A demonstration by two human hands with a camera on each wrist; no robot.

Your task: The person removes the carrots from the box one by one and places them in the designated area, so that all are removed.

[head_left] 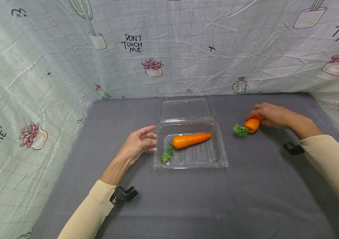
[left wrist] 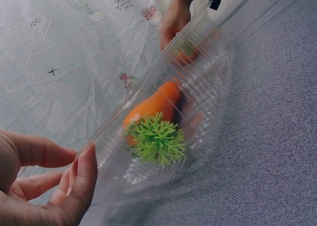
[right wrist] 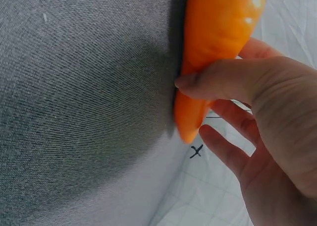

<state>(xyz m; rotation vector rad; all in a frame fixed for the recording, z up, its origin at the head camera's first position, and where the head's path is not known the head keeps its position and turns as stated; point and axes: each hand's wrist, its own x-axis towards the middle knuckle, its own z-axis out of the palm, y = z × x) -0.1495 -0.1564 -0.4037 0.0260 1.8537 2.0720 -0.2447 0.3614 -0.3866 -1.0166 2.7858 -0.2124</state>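
Observation:
An open clear plastic container [head_left: 190, 162] lies on the grey cloth, its lid [head_left: 185, 109] folded back. One orange carrot [head_left: 191, 140] with a green leafy top [head_left: 167, 153] is inside, its tip to the right. My left hand [head_left: 139, 143] is at the container's left edge; in the left wrist view, thumb and fingertips [left wrist: 88, 161] pinch its rim. To the right of the container, my right hand [head_left: 272, 116] grips a second carrot [head_left: 252, 124] near its narrow end. In the right wrist view, the thumb [right wrist: 218, 81] lies across this carrot [right wrist: 218, 28], with other fingers partly hidden behind it.
Grey cloth [head_left: 187, 199] covers the table. A pale printed curtain [head_left: 181, 66] rises behind the table and along both sides. Black wrist cameras [head_left: 123, 194] sit at both cuffs.

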